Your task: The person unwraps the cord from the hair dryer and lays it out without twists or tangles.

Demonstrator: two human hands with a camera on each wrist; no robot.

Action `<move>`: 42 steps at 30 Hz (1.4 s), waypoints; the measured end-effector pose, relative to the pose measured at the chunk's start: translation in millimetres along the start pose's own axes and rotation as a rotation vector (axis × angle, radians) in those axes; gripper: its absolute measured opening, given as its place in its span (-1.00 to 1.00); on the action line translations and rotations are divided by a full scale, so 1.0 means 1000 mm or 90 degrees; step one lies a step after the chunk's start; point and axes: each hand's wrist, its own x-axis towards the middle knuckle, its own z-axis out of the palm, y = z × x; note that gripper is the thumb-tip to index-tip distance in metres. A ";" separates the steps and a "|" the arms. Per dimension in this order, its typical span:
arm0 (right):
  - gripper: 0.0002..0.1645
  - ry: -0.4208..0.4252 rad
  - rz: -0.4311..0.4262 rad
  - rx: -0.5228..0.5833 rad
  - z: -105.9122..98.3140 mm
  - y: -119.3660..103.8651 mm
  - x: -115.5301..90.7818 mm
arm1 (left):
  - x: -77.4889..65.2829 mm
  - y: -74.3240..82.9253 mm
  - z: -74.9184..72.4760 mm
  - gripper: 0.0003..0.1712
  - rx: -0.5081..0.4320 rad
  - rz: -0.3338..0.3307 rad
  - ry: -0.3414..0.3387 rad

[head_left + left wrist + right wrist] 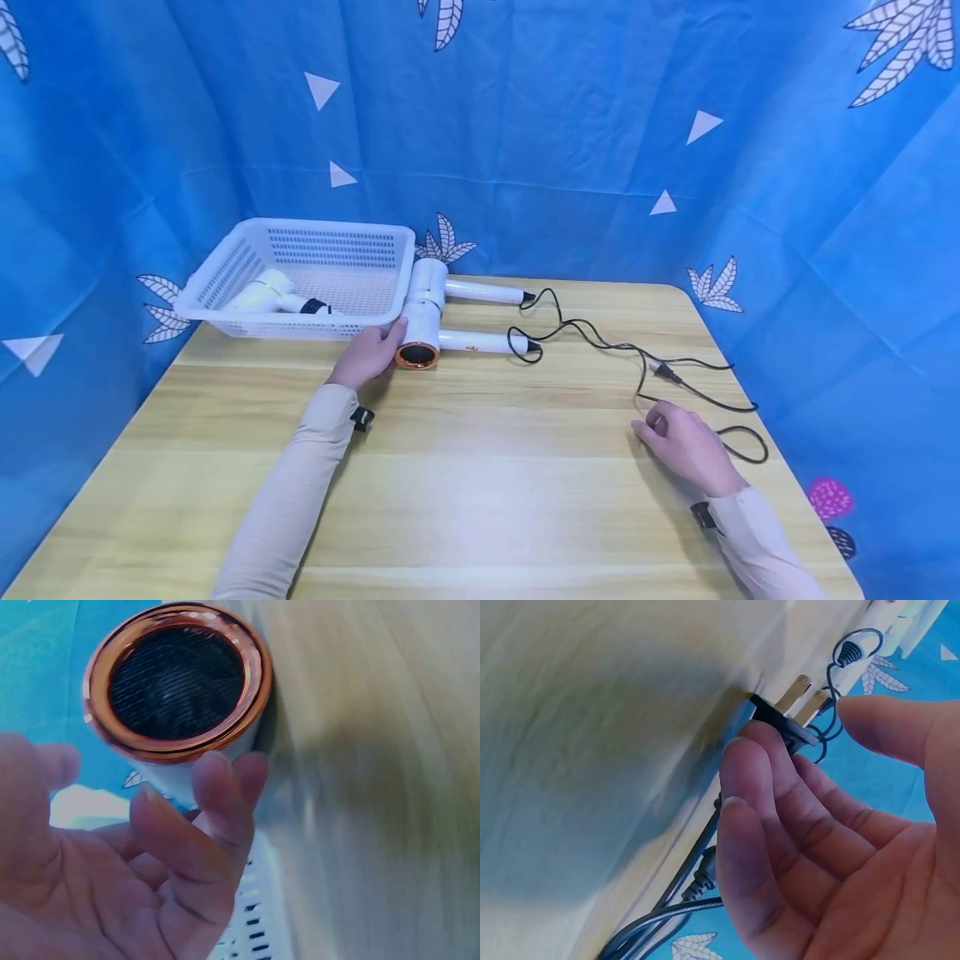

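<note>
Two white hair dryers lie side by side on the table, handles pointing right: the rear dryer (429, 277) and the front dryer (422, 321), whose copper-ringed end (259, 682) faces me. My left hand (369, 357) is at the left side of the front dryer, beside the basket. In the left wrist view its bent fingers (221, 799) reach the copper rim, with the thumb apart. Above the table at right is my right hand (686, 446), fingers loosely bent. In the right wrist view a two-prong plug (774, 716) shows behind its fingertips, the thumb apart from it; contact is unclear.
A white perforated basket (296, 227) stands at the back left with another white hair dryer (262, 293) inside. Black cords (592, 333) trail right from the handles, tangled, past a plug (666, 372). Blue patterned cloth (525, 125) surrounds the wooden table (480, 483).
</note>
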 end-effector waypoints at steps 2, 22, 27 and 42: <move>-0.67 -0.004 -0.001 0.002 -0.001 -0.001 0.000 | -0.003 0.000 -0.004 -0.04 0.008 0.006 -0.004; -0.60 0.001 -0.105 -0.001 -0.034 -0.049 0.012 | -0.037 -0.003 -0.071 -0.27 0.003 0.015 -0.066; -0.65 -0.017 -0.170 0.024 -0.040 -0.093 0.037 | -0.041 -0.009 -0.104 -0.34 -0.033 0.043 0.014; -0.75 -0.087 -0.313 0.156 -0.026 -0.213 0.116 | -0.025 -0.049 -0.161 -0.35 -0.169 -0.033 0.277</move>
